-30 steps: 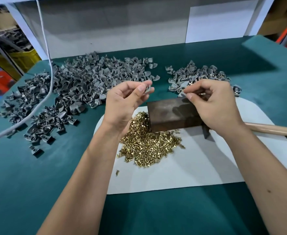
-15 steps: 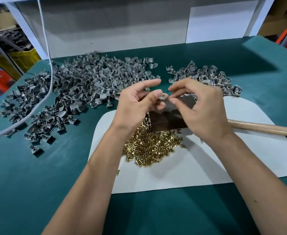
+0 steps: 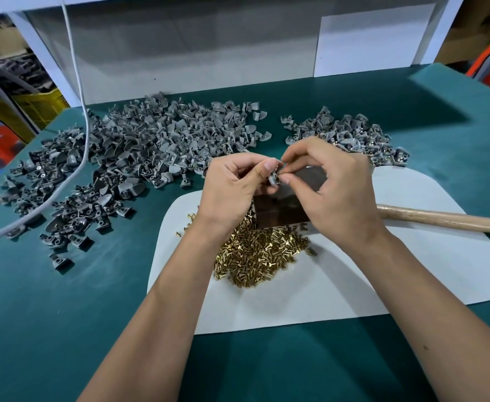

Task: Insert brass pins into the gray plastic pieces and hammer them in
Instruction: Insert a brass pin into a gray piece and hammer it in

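My left hand (image 3: 232,184) pinches a gray plastic piece (image 3: 273,179) above the metal block (image 3: 284,210); my right hand (image 3: 324,187) pinches something tiny against it, likely a brass pin. Insertion underway, I judge; next, the hammer handle (image 3: 446,220) at right.

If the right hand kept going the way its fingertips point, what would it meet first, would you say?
Most likely the gray plastic piece pinched by the left hand; the right hand already has its fingertips at it.
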